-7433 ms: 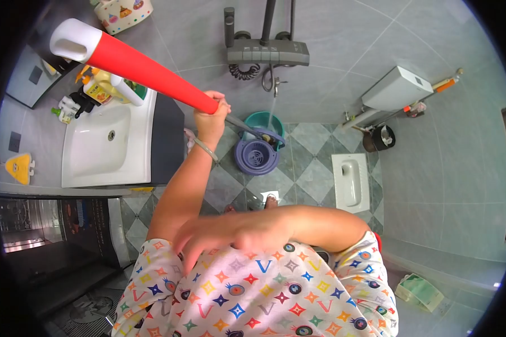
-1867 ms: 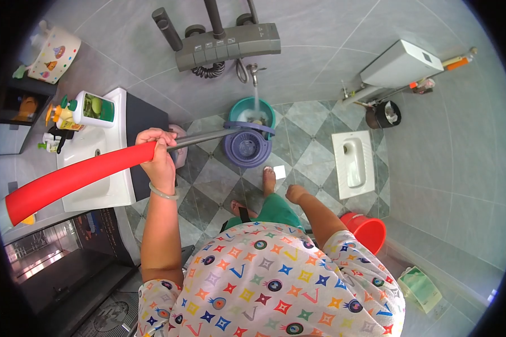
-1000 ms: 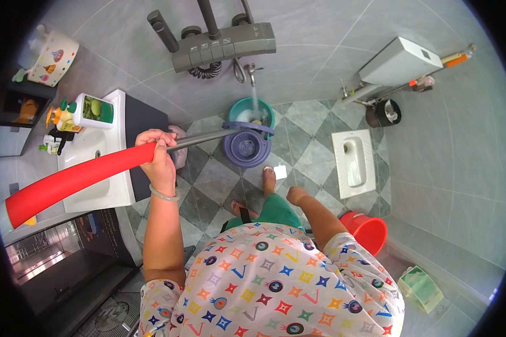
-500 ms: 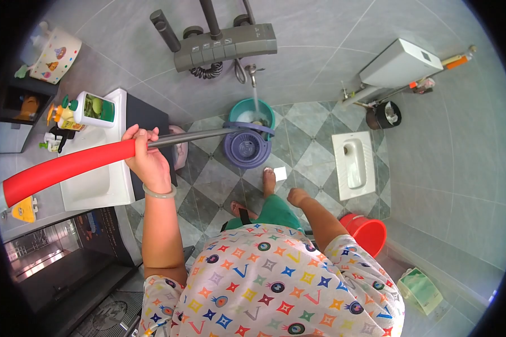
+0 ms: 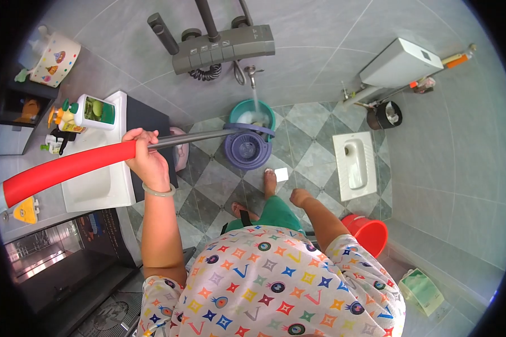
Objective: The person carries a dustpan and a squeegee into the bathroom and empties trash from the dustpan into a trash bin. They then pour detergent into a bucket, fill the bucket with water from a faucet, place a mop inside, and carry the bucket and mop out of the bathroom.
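Note:
My left hand is closed round a long pole with a red grip, at the place where the red sleeve meets the grey shaft. The shaft runs right to a bucket with a purple basket and a teal basin. Water falls from a wall tap into the teal part, where something partly hidden lies. Lower right of the bucket, my right hand hangs with its fingers curled; whether it holds anything is hidden.
On the left is a white sink with several bottles. A squat toilet, a black bin and a red bucket stand to the right. A white square lies near one foot.
My left hand has shifted left along the pole since a second ago. Earlier the pole pointed up left, and my right arm, once across my chest, now hangs down.

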### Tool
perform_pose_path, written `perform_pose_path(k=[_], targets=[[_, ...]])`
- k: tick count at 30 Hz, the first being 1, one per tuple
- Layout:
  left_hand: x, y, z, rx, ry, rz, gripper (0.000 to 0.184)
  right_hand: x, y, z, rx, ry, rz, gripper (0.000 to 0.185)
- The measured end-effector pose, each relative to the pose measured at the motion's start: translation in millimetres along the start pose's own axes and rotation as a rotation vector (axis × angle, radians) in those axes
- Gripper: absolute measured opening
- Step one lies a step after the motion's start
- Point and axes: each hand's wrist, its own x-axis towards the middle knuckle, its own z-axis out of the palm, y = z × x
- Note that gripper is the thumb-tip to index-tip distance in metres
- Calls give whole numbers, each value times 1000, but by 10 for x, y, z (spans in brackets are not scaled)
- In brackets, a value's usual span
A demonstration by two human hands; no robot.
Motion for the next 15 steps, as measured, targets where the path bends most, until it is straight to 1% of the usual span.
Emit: perform_pose_path(k=[6,15], targets=[[-130,-77,47,53,-118,23,11,3,-76,23,30,-27,-25,29],[-153,-73,-17,57,-119,21,10,-55,-57,43,17,-22,-38,30]])
